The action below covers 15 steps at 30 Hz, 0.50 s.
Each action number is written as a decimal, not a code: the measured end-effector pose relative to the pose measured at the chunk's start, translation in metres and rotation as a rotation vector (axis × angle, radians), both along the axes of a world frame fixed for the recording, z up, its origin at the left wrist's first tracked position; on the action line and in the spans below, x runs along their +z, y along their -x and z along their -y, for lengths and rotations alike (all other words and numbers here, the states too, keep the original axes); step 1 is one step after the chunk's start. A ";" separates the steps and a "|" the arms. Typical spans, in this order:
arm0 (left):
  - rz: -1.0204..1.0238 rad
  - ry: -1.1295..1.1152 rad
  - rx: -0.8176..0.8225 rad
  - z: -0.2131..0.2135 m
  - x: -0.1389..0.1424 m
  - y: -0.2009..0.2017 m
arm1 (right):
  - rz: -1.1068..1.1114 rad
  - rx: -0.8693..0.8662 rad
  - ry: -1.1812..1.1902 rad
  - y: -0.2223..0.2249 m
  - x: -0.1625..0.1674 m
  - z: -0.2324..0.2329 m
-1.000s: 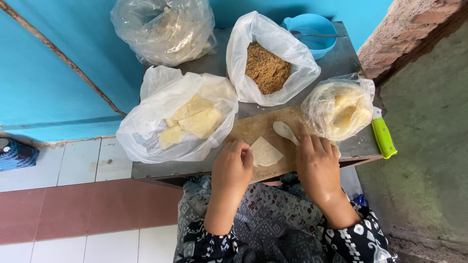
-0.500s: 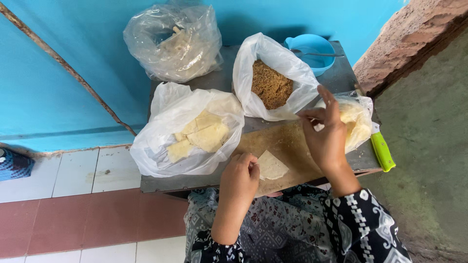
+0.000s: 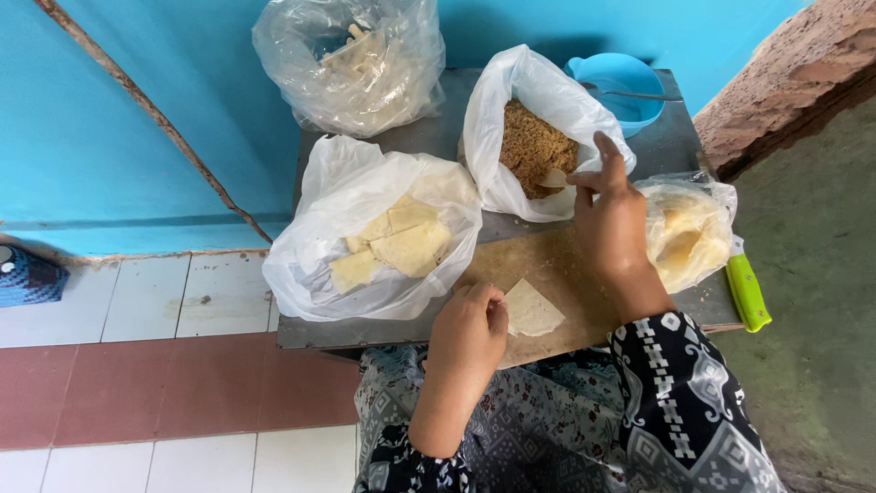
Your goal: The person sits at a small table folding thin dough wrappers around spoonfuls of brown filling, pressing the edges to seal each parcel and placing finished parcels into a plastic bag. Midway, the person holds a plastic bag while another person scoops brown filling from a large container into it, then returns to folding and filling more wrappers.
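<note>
Reaching to the bag of brown filling (image 3: 534, 146), the right hand (image 3: 616, 219) pinches a small scoop piece, while the left hand (image 3: 470, 329) holds one thin wrapper (image 3: 532, 310) flat on the worktop (image 3: 566, 265). Filling is not yet on the wrapper, and I judge folding remains.

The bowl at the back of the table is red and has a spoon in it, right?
Not quite. The head view shows that the bowl at the back of the table is light blue, not red. It does have a spoon in it.
</note>
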<state>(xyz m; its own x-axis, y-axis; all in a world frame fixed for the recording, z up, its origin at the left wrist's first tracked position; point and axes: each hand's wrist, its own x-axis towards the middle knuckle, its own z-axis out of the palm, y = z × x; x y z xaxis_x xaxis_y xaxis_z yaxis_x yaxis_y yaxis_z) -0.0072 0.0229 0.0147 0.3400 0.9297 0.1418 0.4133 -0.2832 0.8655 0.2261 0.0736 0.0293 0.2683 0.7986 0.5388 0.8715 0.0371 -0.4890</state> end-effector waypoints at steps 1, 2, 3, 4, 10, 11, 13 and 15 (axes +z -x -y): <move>-0.008 0.016 -0.004 0.000 0.001 0.000 | -0.005 -0.020 -0.005 -0.001 0.000 0.003; -0.017 0.033 -0.008 0.000 0.003 0.001 | -0.011 -0.040 -0.010 -0.002 -0.001 0.007; -0.026 0.051 -0.014 0.000 0.004 0.001 | -0.017 -0.062 -0.013 -0.002 -0.001 0.011; -0.030 0.049 -0.009 0.001 0.006 0.002 | 0.010 -0.047 -0.055 -0.002 -0.002 0.015; -0.027 0.021 0.007 -0.001 0.009 0.005 | 0.026 -0.035 -0.090 -0.001 -0.007 0.029; -0.028 0.020 0.013 -0.001 0.009 0.005 | 0.020 -0.040 -0.088 -0.001 -0.007 0.029; -0.023 0.009 0.018 -0.001 0.008 0.005 | -0.001 -0.047 -0.065 0.000 -0.007 0.030; -0.017 -0.004 0.007 -0.001 0.007 0.006 | -0.034 -0.061 -0.018 0.001 -0.008 0.031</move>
<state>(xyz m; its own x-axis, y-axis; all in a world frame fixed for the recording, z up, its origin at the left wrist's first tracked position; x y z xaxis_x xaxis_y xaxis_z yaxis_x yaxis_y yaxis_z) -0.0131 0.0243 0.0217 0.3361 0.9314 0.1398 0.4294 -0.2836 0.8574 0.2252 0.0421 0.0214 0.3348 0.7703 0.5428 0.8551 -0.0064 -0.5184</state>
